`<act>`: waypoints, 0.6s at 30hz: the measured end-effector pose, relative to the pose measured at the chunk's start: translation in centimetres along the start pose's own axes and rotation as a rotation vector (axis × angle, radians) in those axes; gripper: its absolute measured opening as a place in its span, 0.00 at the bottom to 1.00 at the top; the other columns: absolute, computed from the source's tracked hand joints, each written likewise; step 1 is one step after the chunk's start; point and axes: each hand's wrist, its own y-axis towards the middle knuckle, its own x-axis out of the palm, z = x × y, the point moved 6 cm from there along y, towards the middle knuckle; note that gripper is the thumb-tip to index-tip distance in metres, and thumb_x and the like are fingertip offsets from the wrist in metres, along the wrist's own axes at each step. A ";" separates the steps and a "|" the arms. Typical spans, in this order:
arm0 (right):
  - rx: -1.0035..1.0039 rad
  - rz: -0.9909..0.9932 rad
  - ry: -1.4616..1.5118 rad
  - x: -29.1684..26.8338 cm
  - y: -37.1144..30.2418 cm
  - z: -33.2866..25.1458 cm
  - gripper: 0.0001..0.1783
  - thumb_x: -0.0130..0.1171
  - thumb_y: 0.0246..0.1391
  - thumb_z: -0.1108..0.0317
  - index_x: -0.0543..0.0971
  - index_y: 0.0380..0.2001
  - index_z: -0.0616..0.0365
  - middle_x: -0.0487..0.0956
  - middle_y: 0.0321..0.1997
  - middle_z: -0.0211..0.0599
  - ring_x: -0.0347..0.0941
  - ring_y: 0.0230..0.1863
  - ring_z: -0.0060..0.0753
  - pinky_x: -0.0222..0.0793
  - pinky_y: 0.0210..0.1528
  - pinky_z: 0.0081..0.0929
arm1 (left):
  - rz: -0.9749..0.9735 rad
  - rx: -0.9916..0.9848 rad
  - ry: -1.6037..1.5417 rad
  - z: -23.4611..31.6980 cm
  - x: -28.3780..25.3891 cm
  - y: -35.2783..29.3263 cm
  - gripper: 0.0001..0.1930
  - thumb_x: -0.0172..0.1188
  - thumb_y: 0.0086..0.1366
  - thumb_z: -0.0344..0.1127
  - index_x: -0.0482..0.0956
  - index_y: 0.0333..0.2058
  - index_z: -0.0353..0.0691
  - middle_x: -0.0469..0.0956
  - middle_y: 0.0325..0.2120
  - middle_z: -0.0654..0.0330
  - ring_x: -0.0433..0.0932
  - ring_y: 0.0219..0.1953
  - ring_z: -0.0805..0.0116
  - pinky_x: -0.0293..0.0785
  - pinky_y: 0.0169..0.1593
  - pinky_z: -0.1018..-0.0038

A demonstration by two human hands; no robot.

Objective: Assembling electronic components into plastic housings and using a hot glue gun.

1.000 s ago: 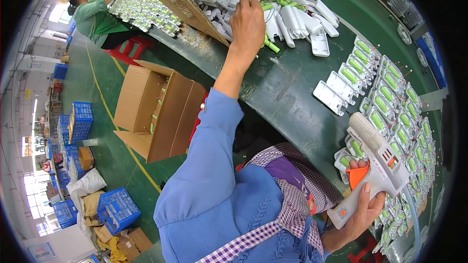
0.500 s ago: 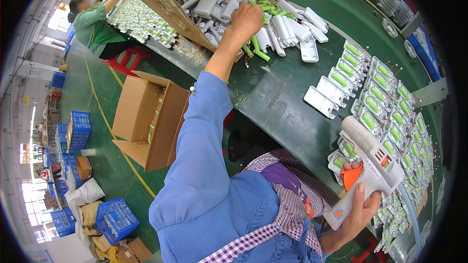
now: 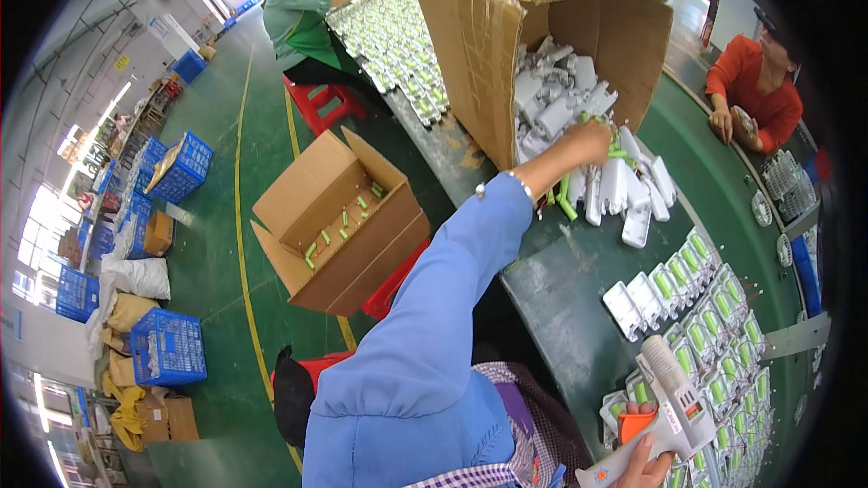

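Note:
My left hand [image 3: 588, 143] reaches to the mouth of a tipped cardboard box [image 3: 479, 54], its fingers curled among green battery cells [image 3: 567, 201]. Whatever those fingers grip is hidden. White plastic casings [image 3: 553, 116] fill the box and spill onto the table around the hand. In my right hand [image 3: 644, 468], at the lower right, is a white glue gun [image 3: 674, 425] with an orange trigger, my fingers wrapped round its handle. Beside the gun lie rows of white casings [image 3: 723, 343] fitted with green cells and thin wires. A few casings without cells [image 3: 624, 309] lie at the near end.
An open carton [image 3: 362, 258] with green cells stands left of the table. A person in green [image 3: 303, 14] sits at the far left by more casings. Another in red [image 3: 759, 81] sits across the green belt. Blue crates [image 3: 169, 348] stand on the floor.
My view has turned left and up, so the box and carton appear farther right. The left hand stays by the cells; the right still holds the glue gun.

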 end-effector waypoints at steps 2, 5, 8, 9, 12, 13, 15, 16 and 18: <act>-0.024 -0.009 0.016 -0.2 0.1 0.4 0.22 0.70 0.51 0.63 0.66 0.21 0.61 0.72 0.25 0.38 0.64 0.28 0.26 0.66 0.31 0.28 | 0.034 0.099 -0.017 0.7 -0.6 -1.3 0.14 0.60 0.48 0.28 0.81 0.34 0.27 0.80 0.35 0.36 0.80 0.43 0.43 0.78 0.45 0.55; 0.059 -0.022 0.036 -0.2 0.0 -0.4 0.17 0.69 0.52 0.65 0.72 0.28 0.67 0.76 0.31 0.42 0.68 0.32 0.27 0.68 0.35 0.28 | 0.247 0.156 -0.037 0.6 -1.6 -3.1 0.07 0.55 0.50 0.24 0.79 0.28 0.27 0.77 0.35 0.36 0.79 0.36 0.37 0.76 0.40 0.49; 0.050 -0.058 -0.114 -0.8 -0.4 -0.1 0.17 0.68 0.53 0.68 0.74 0.37 0.69 0.77 0.35 0.42 0.70 0.35 0.28 0.68 0.37 0.28 | 0.505 0.279 0.260 2.3 -4.1 -7.6 0.08 0.55 0.49 0.23 0.81 0.29 0.32 0.75 0.38 0.43 0.73 0.45 0.49 0.71 0.47 0.58; 0.084 -0.072 -0.034 -0.2 -0.9 -0.7 0.17 0.66 0.54 0.68 0.74 0.40 0.70 0.78 0.37 0.42 0.71 0.37 0.28 0.69 0.39 0.28 | 0.548 0.336 0.293 1.9 -4.5 -8.4 0.08 0.55 0.49 0.23 0.81 0.29 0.33 0.75 0.36 0.45 0.73 0.45 0.50 0.69 0.46 0.59; 0.170 -0.124 0.041 0.5 -1.8 -1.5 0.17 0.65 0.55 0.69 0.73 0.42 0.70 0.78 0.40 0.44 0.72 0.39 0.29 0.69 0.42 0.28 | 0.625 0.480 0.158 1.0 -5.0 -9.8 0.06 0.55 0.49 0.21 0.78 0.28 0.35 0.76 0.31 0.48 0.74 0.40 0.49 0.71 0.42 0.60; 0.162 -0.149 0.016 0.7 -1.9 -1.7 0.18 0.65 0.56 0.69 0.72 0.42 0.70 0.78 0.41 0.45 0.72 0.40 0.29 0.69 0.44 0.27 | 0.637 0.501 0.053 0.4 -5.2 -10.0 0.06 0.55 0.49 0.21 0.77 0.27 0.35 0.76 0.29 0.48 0.75 0.38 0.48 0.72 0.41 0.60; 0.151 -0.085 0.150 1.5 -2.2 -2.8 0.17 0.65 0.55 0.69 0.72 0.41 0.71 0.77 0.40 0.45 0.72 0.39 0.29 0.69 0.44 0.28 | 0.647 0.330 -0.357 -1.0 -4.7 -11.1 0.03 0.59 0.55 0.25 0.76 0.29 0.34 0.78 0.25 0.51 0.78 0.29 0.55 0.73 0.34 0.63; 0.156 -0.052 0.255 2.3 -2.1 -3.0 0.17 0.65 0.55 0.67 0.72 0.38 0.71 0.77 0.39 0.46 0.70 0.38 0.30 0.69 0.44 0.29 | 0.570 0.208 -0.541 -1.6 -4.0 -11.5 0.05 0.63 0.58 0.29 0.77 0.30 0.34 0.79 0.24 0.53 0.79 0.27 0.63 0.74 0.32 0.67; 0.060 -0.202 0.360 2.0 -1.5 -0.7 0.21 0.49 0.62 0.73 0.61 0.55 0.73 0.75 0.51 0.59 0.76 0.51 0.50 0.68 0.58 0.44 | 0.441 0.137 -0.790 -1.3 -2.9 -14.4 0.06 0.62 0.62 0.29 0.76 0.34 0.33 0.80 0.24 0.57 0.77 0.25 0.76 0.73 0.29 0.76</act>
